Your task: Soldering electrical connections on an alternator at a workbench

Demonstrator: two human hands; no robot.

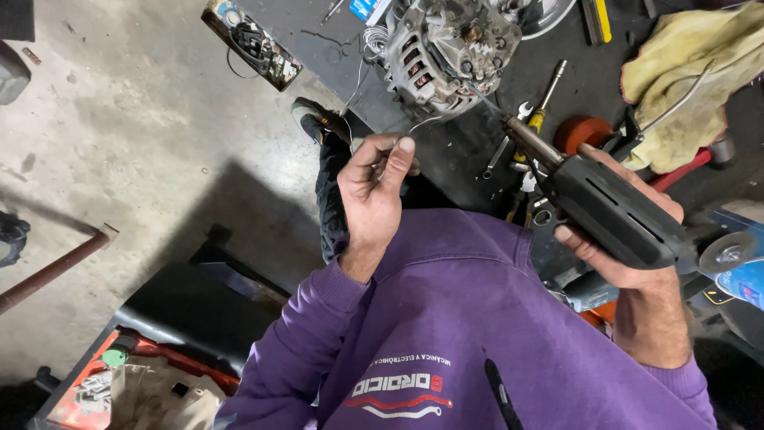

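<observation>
Concrete floor [119, 143], dark cluttered workbench [454, 151], alternator [446, 48], yellow rag [684, 80]

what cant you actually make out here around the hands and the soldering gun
- Head view: the thin solder wire in the left hand is too fine to trace; its far end is lost against the alternator.
- Soldering gun tip contact: too small to tell.
- Right hand: fingers mostly hidden behind the gun.
- Alternator top: cut off by the frame edge.
</observation>
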